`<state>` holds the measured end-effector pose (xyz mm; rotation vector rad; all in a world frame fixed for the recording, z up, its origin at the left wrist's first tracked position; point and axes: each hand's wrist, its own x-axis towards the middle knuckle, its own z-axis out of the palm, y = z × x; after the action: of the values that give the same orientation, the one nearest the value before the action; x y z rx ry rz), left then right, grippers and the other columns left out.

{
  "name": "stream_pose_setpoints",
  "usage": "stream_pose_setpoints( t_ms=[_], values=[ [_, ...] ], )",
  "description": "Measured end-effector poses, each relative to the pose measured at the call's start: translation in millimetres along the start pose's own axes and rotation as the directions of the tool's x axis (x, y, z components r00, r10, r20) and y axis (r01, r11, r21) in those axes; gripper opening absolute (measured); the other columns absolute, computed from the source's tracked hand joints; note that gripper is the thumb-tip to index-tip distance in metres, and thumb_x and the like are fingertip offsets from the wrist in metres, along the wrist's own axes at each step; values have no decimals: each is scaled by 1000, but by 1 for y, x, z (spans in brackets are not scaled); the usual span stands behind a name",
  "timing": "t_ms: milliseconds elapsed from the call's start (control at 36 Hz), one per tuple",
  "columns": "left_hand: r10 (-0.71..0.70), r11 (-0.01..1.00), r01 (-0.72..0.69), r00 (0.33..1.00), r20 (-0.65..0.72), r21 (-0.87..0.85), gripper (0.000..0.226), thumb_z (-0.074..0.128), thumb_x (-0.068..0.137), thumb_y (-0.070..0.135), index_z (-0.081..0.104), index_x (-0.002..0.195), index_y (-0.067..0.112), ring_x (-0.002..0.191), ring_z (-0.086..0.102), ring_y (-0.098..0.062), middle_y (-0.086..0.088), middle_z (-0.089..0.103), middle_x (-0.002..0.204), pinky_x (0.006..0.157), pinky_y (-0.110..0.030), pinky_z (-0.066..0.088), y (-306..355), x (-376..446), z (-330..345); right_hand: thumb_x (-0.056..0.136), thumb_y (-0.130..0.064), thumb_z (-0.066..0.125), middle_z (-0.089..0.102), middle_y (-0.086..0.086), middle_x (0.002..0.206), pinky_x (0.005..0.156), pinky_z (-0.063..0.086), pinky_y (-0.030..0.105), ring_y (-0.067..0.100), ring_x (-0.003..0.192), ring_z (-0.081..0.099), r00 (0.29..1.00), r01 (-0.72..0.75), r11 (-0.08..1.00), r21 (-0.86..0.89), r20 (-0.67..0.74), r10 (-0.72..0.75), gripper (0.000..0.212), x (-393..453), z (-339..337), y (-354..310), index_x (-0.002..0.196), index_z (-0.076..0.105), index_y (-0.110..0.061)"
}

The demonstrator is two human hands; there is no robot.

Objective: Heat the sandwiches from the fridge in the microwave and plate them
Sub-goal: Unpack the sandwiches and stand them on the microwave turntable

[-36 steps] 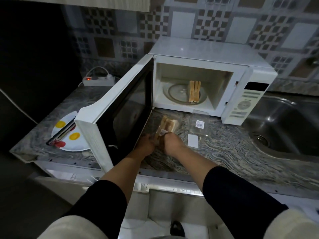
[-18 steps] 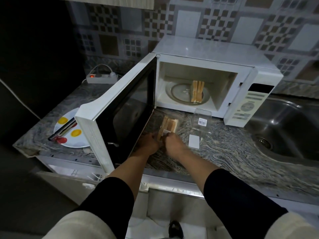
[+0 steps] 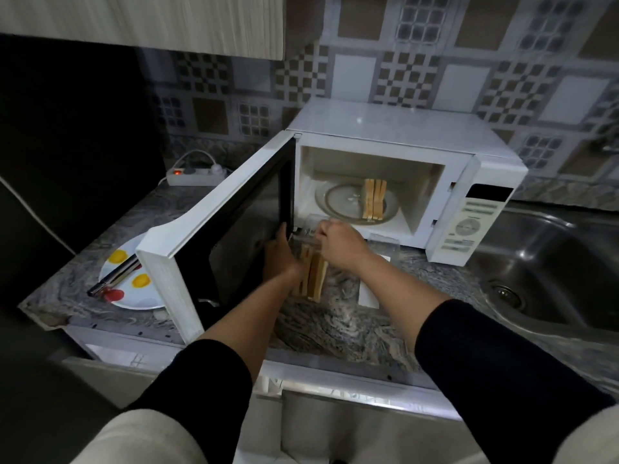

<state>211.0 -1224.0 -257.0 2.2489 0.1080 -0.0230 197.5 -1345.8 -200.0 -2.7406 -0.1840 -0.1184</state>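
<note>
A white microwave (image 3: 395,128) stands on the counter with its door (image 3: 214,229) swung wide to the left. One sandwich (image 3: 373,199) stands on the glass turntable (image 3: 338,204) inside. In front of the opening, a second sandwich (image 3: 313,276) sits in a clear plastic pack, lifted above the counter. My left hand (image 3: 279,254) grips the pack's left side. My right hand (image 3: 341,244) pinches the pack's top edge from the right. A white plate (image 3: 134,298) with yellow and red spots lies left of the door.
Metal tongs (image 3: 112,276) lie across the plate. An empty clear pack (image 3: 385,244) and a white label (image 3: 368,293) lie on the marble counter (image 3: 335,326). A steel sink (image 3: 549,262) is at the right, and a power strip (image 3: 194,175) sits at the back left.
Both hands have raised the packed sandwich off the counter and brought it toward the microwave opening. The pack now hangs upright between them.
</note>
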Motion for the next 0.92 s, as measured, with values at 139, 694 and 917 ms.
stream_pose_setpoints(
  t_ms=[139,694,917],
  values=[
    [255,965,-254,967,-11,64,42,59,90,15,53,132,17,125,46,-29,-14,47,138,100,-29,38,32,22,-16,94,-8,45,56,13,112,84,41,31,28,105,53,988,-29,991,133,-149,49,18,8,-5,5,103,61,-4],
    [331,940,-338,935,123,41,20,52,96,10,67,109,9,112,58,-20,-9,65,118,83,-17,38,76,47,-30,95,-38,52,46,13,140,100,41,32,28,127,48,773,-625,644,440,234,590,59,29,55,-1,142,35,-7],
    [285,955,-295,942,180,30,20,54,95,8,68,109,5,111,58,-19,-10,66,115,88,-20,39,75,47,-35,82,-51,62,52,11,136,92,51,39,26,115,57,789,-612,670,420,275,549,81,44,79,5,145,32,-10]
  ],
)
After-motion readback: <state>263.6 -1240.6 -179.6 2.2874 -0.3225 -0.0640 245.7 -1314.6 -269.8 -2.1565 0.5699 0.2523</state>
